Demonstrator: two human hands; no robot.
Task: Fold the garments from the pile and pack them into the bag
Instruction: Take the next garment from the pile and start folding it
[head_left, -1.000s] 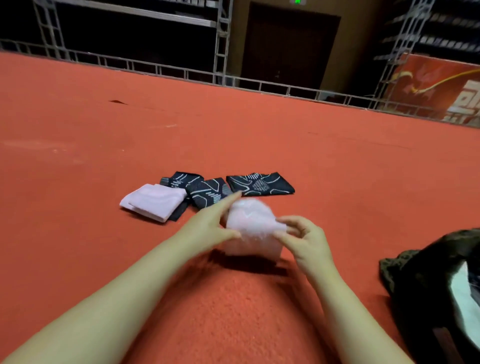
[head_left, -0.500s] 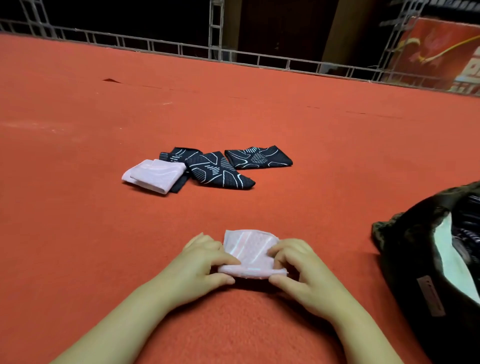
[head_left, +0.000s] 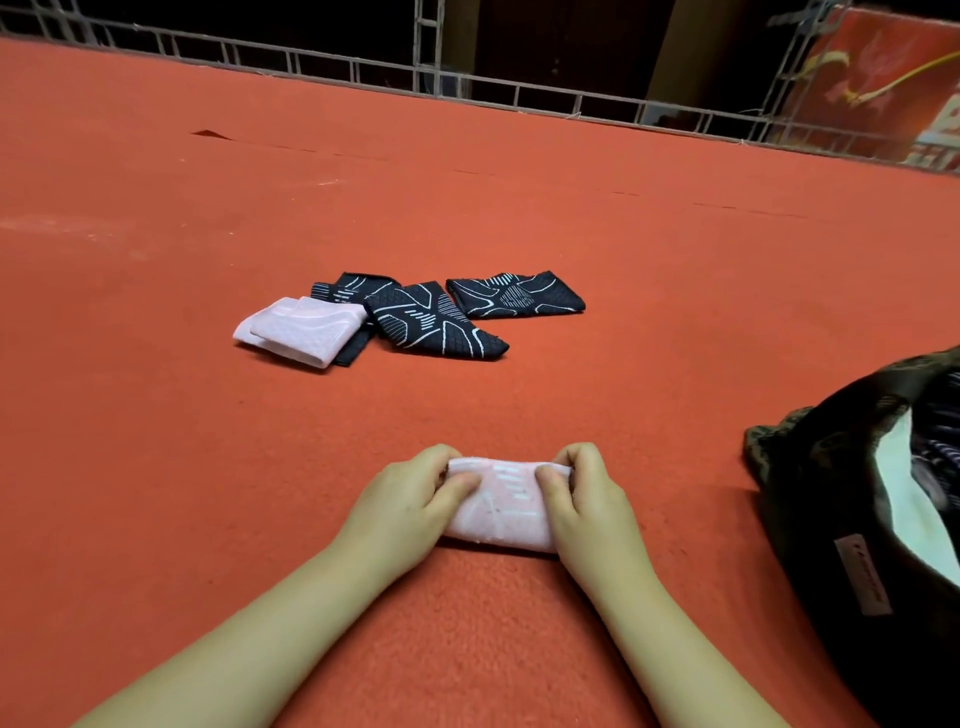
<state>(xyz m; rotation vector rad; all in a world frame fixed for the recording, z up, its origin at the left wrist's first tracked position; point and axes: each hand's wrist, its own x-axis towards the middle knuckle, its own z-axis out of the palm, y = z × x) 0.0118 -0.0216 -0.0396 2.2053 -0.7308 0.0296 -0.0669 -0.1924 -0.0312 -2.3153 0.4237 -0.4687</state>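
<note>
A small pink folded garment (head_left: 501, 512) lies on the red carpet just in front of me. My left hand (head_left: 410, 501) grips its left end and my right hand (head_left: 584, 501) grips its right end, fingers curled over the far edge. Further away lies the pile: another pink folded garment (head_left: 301, 330), a black garment with white lines (head_left: 434, 322), a second one (head_left: 517, 293) to its right and a third (head_left: 350, 288) partly under the others. The dark open bag (head_left: 852, 493) sits at the right edge with light fabric inside.
Red carpet (head_left: 156, 415) covers the whole floor. A metal truss rail (head_left: 467, 83) runs along its far edge, with a red banner (head_left: 883, 78) at the back right.
Both hands brought the pink garment down to the carpet and nearer to me, then folded it over into a thicker, narrower bundle. The view tilted downward.
</note>
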